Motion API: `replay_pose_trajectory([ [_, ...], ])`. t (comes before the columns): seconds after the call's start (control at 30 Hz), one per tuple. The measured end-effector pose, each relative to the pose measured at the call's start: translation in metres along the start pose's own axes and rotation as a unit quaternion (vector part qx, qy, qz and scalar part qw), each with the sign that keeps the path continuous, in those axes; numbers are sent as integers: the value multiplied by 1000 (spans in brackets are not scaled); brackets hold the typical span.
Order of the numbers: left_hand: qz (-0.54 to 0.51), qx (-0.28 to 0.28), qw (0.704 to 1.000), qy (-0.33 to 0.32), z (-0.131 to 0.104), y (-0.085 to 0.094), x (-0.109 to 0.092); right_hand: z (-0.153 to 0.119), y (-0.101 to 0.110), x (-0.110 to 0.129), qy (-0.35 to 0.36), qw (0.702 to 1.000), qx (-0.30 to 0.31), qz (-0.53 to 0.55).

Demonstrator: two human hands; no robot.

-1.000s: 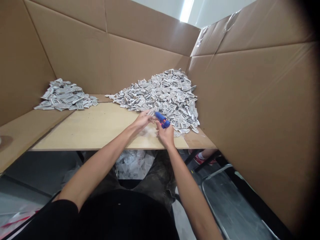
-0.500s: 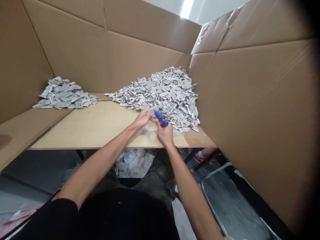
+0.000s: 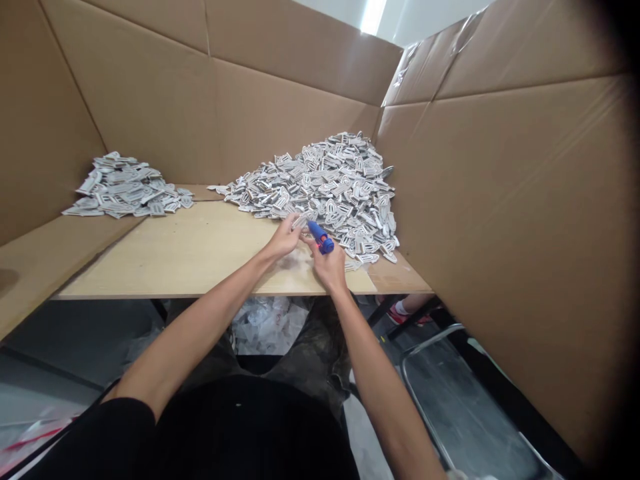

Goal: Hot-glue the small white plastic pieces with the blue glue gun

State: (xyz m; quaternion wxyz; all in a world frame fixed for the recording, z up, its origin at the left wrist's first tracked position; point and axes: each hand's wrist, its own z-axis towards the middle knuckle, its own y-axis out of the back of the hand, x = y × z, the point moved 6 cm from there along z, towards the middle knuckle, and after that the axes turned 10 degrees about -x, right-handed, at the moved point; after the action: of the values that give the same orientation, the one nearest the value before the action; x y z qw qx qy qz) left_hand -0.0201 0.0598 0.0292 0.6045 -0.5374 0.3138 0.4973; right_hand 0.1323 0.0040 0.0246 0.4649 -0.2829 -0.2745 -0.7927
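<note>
"What could go wrong?"

"If the right hand (image 3: 330, 265), curled closed round the blue tool (image 3: 320, 237), slips, the tip could jab the left hand (image 3: 285, 239), its fingers pinched on a pale piece (image 3: 300, 222) just beside."

"Where does it point?"

"Away and leftward, long axis slanting, above the table (image 3: 170, 257)."

The tool (image 3: 317, 231) is blue and red, the pieces (image 3: 335, 190) greyish white, the trousers (image 3: 320, 343) dark, perhaps mottled.

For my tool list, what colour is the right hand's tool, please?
The tool is mostly blue, best seen in the head view.
</note>
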Motion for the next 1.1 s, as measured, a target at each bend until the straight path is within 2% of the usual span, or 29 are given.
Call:
replay_pose_trajectory([
  [0.17,-7,-17,999,43,-4,-5,-2,0,3,-5,-38,999,-15,27],
  [0.37,-18,-20,998,48,-5,-5,-6,0,3,-10,-56,997,-34,38],
  [0.63,6,-48,998,48,-4,1,-7,2,9,-28,-116,986,-115,34],
  [0.93,38,-38,998,44,-7,5,-14,4,34,-45,-96,951,-281,-89],
  [1.1,17,-45,998,42,-8,7,-18,5,35,-52,-106,944,-297,-96],
])
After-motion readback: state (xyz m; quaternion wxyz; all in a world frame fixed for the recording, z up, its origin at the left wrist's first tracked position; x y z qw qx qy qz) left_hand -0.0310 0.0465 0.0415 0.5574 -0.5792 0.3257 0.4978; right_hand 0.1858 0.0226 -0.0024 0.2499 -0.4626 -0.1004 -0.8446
